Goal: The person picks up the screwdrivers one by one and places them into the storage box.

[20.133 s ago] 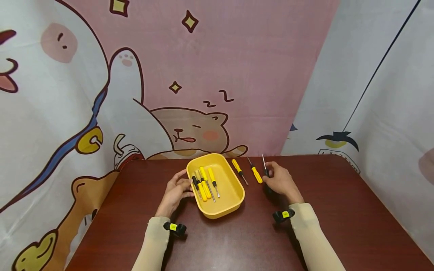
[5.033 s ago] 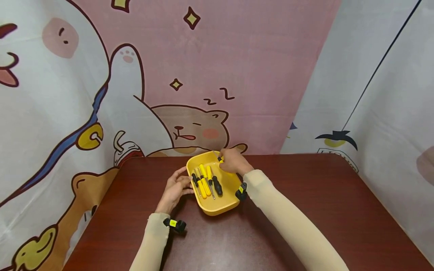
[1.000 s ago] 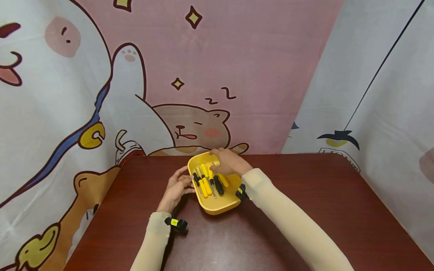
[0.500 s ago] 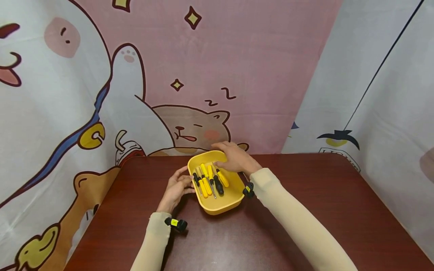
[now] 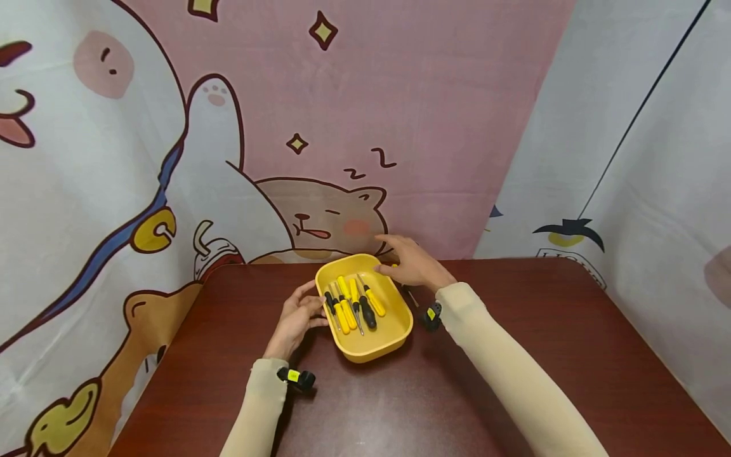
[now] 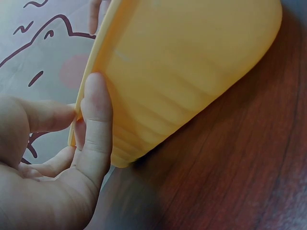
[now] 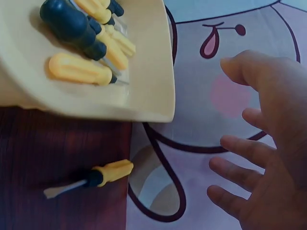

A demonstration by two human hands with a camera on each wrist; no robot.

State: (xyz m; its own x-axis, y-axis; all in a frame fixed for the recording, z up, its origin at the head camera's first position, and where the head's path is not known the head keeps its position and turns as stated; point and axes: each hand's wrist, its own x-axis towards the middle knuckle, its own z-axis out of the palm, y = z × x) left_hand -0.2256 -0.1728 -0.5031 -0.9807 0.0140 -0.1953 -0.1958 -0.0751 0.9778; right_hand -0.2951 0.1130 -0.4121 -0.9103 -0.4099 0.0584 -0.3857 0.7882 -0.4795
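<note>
My left hand [image 5: 292, 322] pinches the rim of a yellow plastic tray [image 5: 389, 331] at its left side; in the left wrist view the thumb and fingers lie on either side of the rim. Inside the tray are several screwdrivers, most yellow-handled, one with a thick black handle [image 5: 367, 312]. Rightmost among them lies a yellow-and-black screwdriver [image 5: 374, 301]. My right hand [image 5: 417, 261], fingers spread and holding nothing, is over the tray's far right edge. Another yellow-handled screwdriver [image 7: 113, 172] lies on the table beside the tray, partly hidden by the hand in the head view.
The dark red-brown wooden table [image 5: 514, 355] extends right and toward me. A cartoon-printed cloth [image 5: 445, 127] hangs right behind its far edge. Each wrist wears a small black camera, such as the right wrist camera [image 5: 432, 315].
My right hand has let go of the yellow-and-black screwdriver in the tray, then lifted and moved right, out over the rim. The left hand keeps its place.
</note>
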